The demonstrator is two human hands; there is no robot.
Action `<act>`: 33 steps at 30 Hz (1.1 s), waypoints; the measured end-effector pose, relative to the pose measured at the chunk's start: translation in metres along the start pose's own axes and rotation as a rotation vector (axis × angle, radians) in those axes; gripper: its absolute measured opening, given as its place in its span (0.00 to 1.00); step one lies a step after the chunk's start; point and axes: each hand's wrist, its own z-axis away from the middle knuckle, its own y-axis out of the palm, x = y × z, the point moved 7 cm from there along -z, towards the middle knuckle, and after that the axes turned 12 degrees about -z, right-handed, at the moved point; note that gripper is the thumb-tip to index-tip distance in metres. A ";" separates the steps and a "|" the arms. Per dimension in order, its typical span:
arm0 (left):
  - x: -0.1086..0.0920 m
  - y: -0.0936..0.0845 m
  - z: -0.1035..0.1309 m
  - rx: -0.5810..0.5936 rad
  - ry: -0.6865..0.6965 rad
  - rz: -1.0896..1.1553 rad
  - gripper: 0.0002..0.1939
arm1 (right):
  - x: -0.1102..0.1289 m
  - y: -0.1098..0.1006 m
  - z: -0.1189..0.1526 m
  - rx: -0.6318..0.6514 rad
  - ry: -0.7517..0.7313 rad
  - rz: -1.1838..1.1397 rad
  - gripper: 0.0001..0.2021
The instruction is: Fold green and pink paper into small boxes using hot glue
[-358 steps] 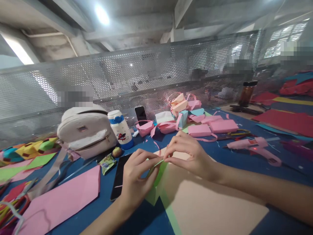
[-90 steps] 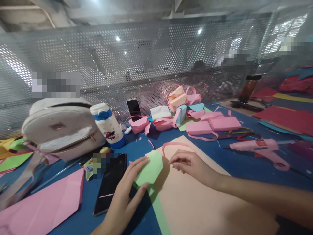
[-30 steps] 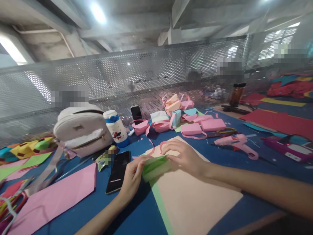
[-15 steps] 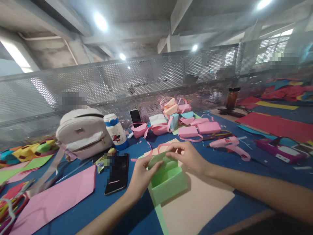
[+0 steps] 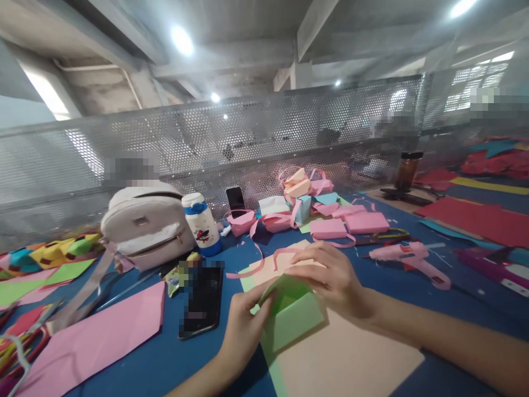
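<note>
A small green paper box (image 5: pixel 295 322) rests over a peach sheet (image 5: pixel 351 358), with a green sheet partly under it. My left hand (image 5: pixel 248 317) pinches the box's upper left edge between thumb and fingers. At the box's back right edge, my right hand (image 5: pixel 333 275) has its fingers bent over the paper; part of its grip is hidden behind the box. A thin pink paper strip (image 5: pixel 252 270) lies just beyond the hands.
Left stand a white backpack (image 5: pixel 144 226), a bottle (image 5: pixel 202 226) and a black phone (image 5: pixel 202 300). Pink paper bags (image 5: pixel 328 229) lie behind the hands. To the right are a pink glue gun (image 5: pixel 409 256), a purple device (image 5: pixel 491 267) and red sheets (image 5: pixel 475 215).
My right hand has shifted down along the box's right side, its fingers now over the back edge. The flap held by my left hand leans further over the opening. The view has shifted slightly.
</note>
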 end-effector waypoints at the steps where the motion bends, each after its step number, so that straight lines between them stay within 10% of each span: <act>1: 0.000 -0.002 0.001 -0.008 0.017 -0.008 0.16 | 0.003 0.000 0.001 0.011 -0.018 0.015 0.14; 33: -0.015 -0.008 0.007 -0.037 0.347 -0.127 0.26 | 0.007 0.010 0.009 -0.020 0.200 -0.194 0.08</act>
